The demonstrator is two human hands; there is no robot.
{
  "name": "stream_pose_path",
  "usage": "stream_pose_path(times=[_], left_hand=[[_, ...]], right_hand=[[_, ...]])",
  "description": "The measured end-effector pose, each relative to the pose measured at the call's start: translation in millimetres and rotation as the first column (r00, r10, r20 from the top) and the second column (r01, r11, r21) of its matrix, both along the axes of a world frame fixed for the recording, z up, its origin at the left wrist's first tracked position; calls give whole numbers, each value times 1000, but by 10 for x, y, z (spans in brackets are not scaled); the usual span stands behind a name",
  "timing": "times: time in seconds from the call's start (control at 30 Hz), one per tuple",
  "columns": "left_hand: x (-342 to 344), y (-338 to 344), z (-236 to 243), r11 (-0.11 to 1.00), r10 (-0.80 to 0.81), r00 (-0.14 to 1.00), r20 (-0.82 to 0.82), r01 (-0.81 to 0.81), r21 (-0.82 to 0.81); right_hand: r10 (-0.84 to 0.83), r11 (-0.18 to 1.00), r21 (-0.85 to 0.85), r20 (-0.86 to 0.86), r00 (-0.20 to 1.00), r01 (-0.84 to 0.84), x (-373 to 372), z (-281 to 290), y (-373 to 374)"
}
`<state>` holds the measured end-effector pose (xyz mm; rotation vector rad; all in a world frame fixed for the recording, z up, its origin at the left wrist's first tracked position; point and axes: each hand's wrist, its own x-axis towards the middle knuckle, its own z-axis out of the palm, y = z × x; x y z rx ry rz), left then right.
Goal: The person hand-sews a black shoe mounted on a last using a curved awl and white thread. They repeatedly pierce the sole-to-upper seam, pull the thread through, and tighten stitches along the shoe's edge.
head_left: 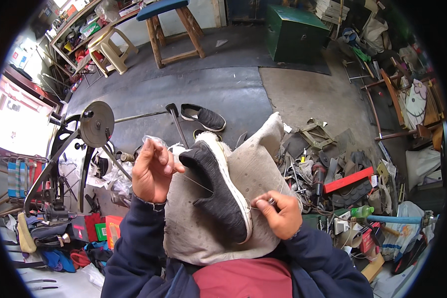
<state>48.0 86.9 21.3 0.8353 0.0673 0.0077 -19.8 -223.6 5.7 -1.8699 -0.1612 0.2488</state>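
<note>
A black slip-on shoe with a white sole lies on a grey cloth over my lap, toe toward me. Raised left of its opening is my left hand, fingers curled together on a thin pale thread. The thread runs down into the shoe. By the sole's right edge, my right hand pinches a small metal-ended tool, like an awl; my fingers hide most of it. A loop of thread shows between those fingers and the sole.
A second black shoe sits on the floor ahead, near a metal shoe stand. An iron machine with a round wheel stands at left. Tools and scraps crowd the right, with a red bar. Farther off are a stool and green box.
</note>
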Motion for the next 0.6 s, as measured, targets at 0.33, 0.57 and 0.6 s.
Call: stream_pose_path(times=[0.33, 0.57, 0.6], left_hand=[[334, 250, -146, 982, 160, 987, 31, -162, 98], [510, 848, -270, 885, 400, 914, 65, -404, 230], [497, 896, -327, 871, 410, 909, 70, -414, 265]], right_hand=[[108, 965, -248, 82, 991, -85, -205, -74, 113], [102, 968, -244, 196, 975, -52, -257, -220, 171], [114, 965, -256, 206, 972, -59, -257, -232, 163]])
